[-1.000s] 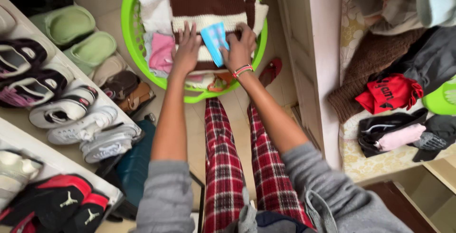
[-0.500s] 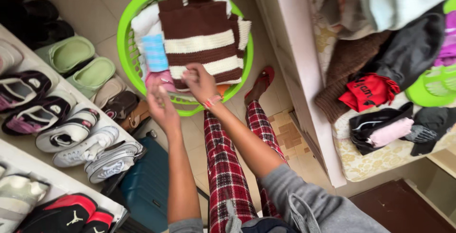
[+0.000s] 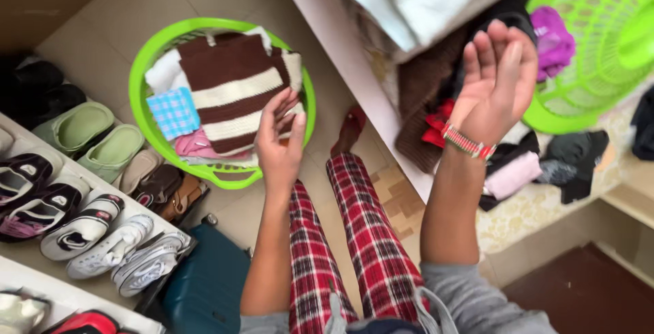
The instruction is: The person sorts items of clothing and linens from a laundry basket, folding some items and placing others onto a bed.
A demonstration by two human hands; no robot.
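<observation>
While the left hand (image 3: 278, 144) hangs spread and empty over the round green plastic laundry basket (image 3: 146, 126), where a folded brown-and-cream striped knit (image 3: 228, 88) is stacked, the right hand (image 3: 496, 83) is raised open, empty, beside loose clothes heaped on the bed (image 3: 538, 204).

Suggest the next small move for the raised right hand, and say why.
Probably lowering the right hand onto the loose clothes on the bed: it is open and empty above that pile, while the left hand, also empty, hovers by the green basket already holding folded pieces.
</observation>
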